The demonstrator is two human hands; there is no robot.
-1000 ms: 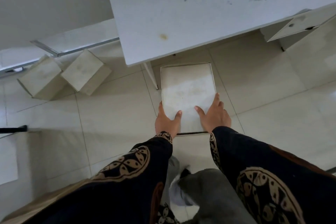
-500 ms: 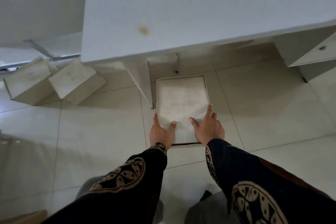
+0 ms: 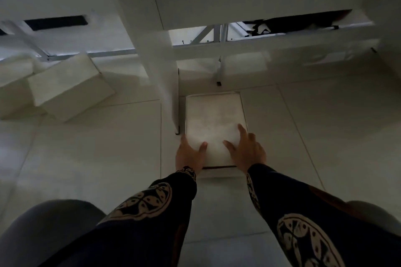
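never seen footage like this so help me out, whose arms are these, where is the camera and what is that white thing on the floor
There is no machine here. A person wears one camera on the head, looking forward and down, so you see their own arms in dark patterned sleeves. The left hand and right hand lie on the near end of a flat white box, thumbs on top and fingers fairly straight along its edges. The box seems to rest on the tiled floor, right beside a white table leg. Nothing is lifted. Two more boxes lie to the left. The grey shapes at the bottom corners look like the person's knees.
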